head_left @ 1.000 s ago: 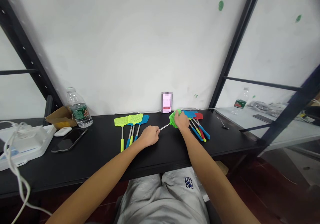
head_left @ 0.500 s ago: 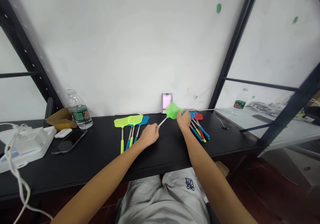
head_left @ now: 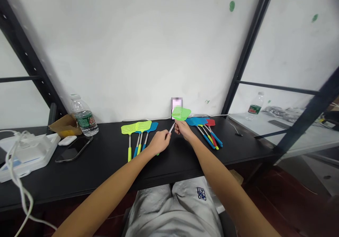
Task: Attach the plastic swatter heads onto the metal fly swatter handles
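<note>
Holding green swatter just above desk: right hand fingers pinched on shaft under mesh head, left hand fingers closed round handle. Other swatters lying flat either side.

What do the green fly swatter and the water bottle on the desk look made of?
The green fly swatter's mesh head looks like translucent moulded plastic, since light passes through it; its shaft gleams like polished metal, perhaps steel. The water bottle looks like thin clear plastic, with a see-through ribbed wall.
</note>
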### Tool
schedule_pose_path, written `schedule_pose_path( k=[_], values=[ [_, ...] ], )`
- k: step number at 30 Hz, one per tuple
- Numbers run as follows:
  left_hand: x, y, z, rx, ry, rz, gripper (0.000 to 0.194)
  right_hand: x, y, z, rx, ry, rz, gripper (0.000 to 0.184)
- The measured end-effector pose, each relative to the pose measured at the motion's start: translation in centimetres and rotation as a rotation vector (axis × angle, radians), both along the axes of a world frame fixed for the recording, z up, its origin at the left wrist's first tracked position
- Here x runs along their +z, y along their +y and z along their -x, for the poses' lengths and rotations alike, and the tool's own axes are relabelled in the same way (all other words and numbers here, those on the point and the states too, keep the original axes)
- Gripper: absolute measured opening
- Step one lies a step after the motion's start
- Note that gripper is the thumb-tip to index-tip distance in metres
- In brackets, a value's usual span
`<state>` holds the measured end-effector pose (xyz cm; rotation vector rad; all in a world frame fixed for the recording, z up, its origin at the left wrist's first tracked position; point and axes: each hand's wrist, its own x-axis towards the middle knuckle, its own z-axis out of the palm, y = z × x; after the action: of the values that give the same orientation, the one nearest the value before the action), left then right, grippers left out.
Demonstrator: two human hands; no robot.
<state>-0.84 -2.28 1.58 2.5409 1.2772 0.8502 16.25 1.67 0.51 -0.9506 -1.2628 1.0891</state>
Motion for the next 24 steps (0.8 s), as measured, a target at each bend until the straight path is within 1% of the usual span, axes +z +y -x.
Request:
schedule_pose_path(
  k=[7,12,17,24],
  values=[
    [-0.22,0.18,0.00,-0.038,-0.029,0.028,0.031,0.28,-0.36,-0.02,0.052,0.062,0.010,0.046],
    [-0.25,0.14,-0.05,-0.066,-0.016,0.020,0.033,0.16,-0.06,-0.10,0.000,0.043,0.010,0.045],
    [-0.03,0.27,-0.19,-0.049,0.026,-0.017,0.031,0.40,0.16,-0.15,-0.059,0.045,0.018,0.042],
    [0.09,0.61,-0.46,-0.003,0.073,-0.023,0.032,0.60,0.42,-0.50,-0.051,0.064,0.043,0.041]
  ],
)
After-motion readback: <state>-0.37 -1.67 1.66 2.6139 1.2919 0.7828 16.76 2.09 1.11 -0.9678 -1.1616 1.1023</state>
